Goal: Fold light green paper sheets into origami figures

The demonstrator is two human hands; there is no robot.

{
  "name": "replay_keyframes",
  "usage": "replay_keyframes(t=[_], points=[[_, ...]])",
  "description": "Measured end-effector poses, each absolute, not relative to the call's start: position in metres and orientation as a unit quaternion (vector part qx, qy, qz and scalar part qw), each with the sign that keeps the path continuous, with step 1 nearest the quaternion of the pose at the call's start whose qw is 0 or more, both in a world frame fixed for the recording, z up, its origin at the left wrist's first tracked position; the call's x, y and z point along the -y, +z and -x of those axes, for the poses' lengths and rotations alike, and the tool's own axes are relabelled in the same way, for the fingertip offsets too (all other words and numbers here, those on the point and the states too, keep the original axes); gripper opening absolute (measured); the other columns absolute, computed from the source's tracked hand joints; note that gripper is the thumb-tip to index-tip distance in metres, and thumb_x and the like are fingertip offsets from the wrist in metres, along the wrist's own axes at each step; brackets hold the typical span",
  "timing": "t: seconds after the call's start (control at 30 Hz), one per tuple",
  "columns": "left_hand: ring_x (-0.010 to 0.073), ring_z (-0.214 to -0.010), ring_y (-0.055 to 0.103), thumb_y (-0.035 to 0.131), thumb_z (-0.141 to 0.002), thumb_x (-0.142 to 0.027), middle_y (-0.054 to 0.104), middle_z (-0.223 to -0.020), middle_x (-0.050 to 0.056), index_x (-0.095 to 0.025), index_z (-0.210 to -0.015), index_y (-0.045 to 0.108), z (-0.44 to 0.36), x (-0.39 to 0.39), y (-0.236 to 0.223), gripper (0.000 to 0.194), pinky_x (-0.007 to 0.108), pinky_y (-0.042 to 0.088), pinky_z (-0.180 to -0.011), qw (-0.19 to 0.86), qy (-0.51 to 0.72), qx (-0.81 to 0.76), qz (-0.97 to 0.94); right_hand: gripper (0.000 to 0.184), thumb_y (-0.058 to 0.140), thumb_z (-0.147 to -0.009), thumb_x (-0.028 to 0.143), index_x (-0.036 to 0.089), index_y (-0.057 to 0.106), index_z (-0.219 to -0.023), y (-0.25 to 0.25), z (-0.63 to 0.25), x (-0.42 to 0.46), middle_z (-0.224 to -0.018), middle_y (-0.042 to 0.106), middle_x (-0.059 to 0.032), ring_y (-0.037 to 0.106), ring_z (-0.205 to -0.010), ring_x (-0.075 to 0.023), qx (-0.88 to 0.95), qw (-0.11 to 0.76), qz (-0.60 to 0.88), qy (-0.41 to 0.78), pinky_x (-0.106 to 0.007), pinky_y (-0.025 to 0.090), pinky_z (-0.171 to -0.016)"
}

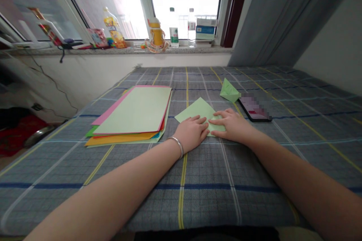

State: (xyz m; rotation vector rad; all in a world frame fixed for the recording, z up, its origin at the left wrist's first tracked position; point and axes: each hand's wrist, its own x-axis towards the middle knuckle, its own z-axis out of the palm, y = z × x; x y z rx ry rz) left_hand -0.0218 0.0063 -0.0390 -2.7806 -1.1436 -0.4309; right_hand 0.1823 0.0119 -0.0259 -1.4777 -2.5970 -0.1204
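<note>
A light green sheet of paper point(198, 111) lies on the plaid cloth in the middle. My left hand point(191, 132), with a silver bangle at the wrist, lies flat on the sheet's near edge with its fingers stretched out. My right hand point(230, 125) presses flat on the sheet's right part, fingers pointing left and touching the left hand's fingertips. Neither hand grips anything.
A stack of coloured paper sheets point(132, 115) lies to the left. A folded green paper shape point(229, 91) and a phone point(255, 108) lie to the right. Bottles point(156, 34) and boxes point(205, 29) stand on the window sill behind. The plaid cloth point(198, 180) covers the whole surface.
</note>
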Motion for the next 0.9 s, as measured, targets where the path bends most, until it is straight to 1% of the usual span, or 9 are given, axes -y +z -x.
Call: replay_keyframes(t=[0.17, 0.4, 0.6, 0.73, 0.8, 0.9], points=[[0.0239, -0.123, 0.050, 0.046, -0.091, -0.042, 0.058, -0.130, 0.004, -0.022, -0.113, 0.065, 0.023, -0.010, -0.039, 0.035, 0.037, 0.041, -0.103, 0.042, -0.124, 0.386, 0.913, 0.050, 0.058, -0.076, 0.063, 0.038, 0.065, -0.118, -0.026, -0.189, -0.019, -0.132, 0.055, -0.0067, 0.046, -0.115, -0.0325, 0.869, 0.070, 0.490, -0.015, -0.049, 0.039, -0.095], [0.0270, -0.130, 0.043, 0.048, -0.089, -0.050, 0.049, -0.140, 0.001, -0.029, -0.123, 0.060, 0.029, -0.015, -0.033, 0.042, 0.044, 0.035, -0.107, -0.011, -0.088, 0.402, 0.911, 0.055, 0.064, -0.072, 0.061, 0.040, 0.060, -0.123, -0.026, -0.200, -0.026, -0.140, 0.047, -0.0062, 0.041, -0.123, -0.0343, 0.879, 0.055, 0.473, 0.013, -0.052, 0.036, -0.099], [0.0273, -0.136, 0.034, 0.051, -0.088, -0.048, 0.042, -0.146, -0.001, -0.034, -0.129, 0.054, 0.035, -0.018, -0.029, 0.043, 0.048, 0.029, -0.109, -0.052, -0.061, 0.404, 0.911, 0.059, 0.068, -0.070, 0.057, 0.039, 0.058, -0.125, -0.033, -0.205, -0.030, -0.144, 0.043, -0.0066, 0.034, -0.130, -0.0340, 0.879, 0.065, 0.471, 0.036, -0.052, 0.033, -0.103], [0.0293, -0.138, 0.028, 0.051, -0.089, -0.047, 0.036, -0.149, -0.001, -0.037, -0.133, 0.049, 0.039, -0.020, -0.027, 0.045, 0.051, 0.026, -0.110, -0.069, -0.040, 0.397, 0.914, 0.064, 0.069, -0.069, 0.058, 0.038, 0.056, -0.128, -0.037, -0.211, -0.033, -0.147, 0.038, -0.0071, 0.029, -0.135, -0.0359, 0.879, 0.064, 0.469, 0.055, -0.054, 0.030, -0.105], [0.0301, -0.140, 0.025, 0.052, -0.089, -0.045, 0.034, -0.150, 0.000, -0.037, -0.134, 0.047, 0.041, -0.021, -0.026, 0.046, 0.050, 0.024, -0.111, -0.076, -0.035, 0.396, 0.915, 0.066, 0.070, -0.068, 0.058, 0.038, 0.055, -0.129, -0.037, -0.213, -0.034, -0.148, 0.037, -0.0070, 0.028, -0.135, -0.0369, 0.878, 0.059, 0.471, 0.062, -0.055, 0.029, -0.106], [0.0300, -0.142, 0.019, 0.057, -0.087, -0.041, 0.031, -0.152, 0.002, -0.036, -0.134, 0.049, 0.046, -0.025, -0.025, 0.048, 0.046, 0.023, -0.112, -0.097, -0.029, 0.393, 0.914, 0.067, 0.071, -0.068, 0.057, 0.037, 0.055, -0.129, -0.036, -0.214, -0.034, -0.148, 0.036, -0.0075, 0.028, -0.136, -0.0375, 0.876, 0.053, 0.475, 0.067, -0.056, 0.027, -0.106]])
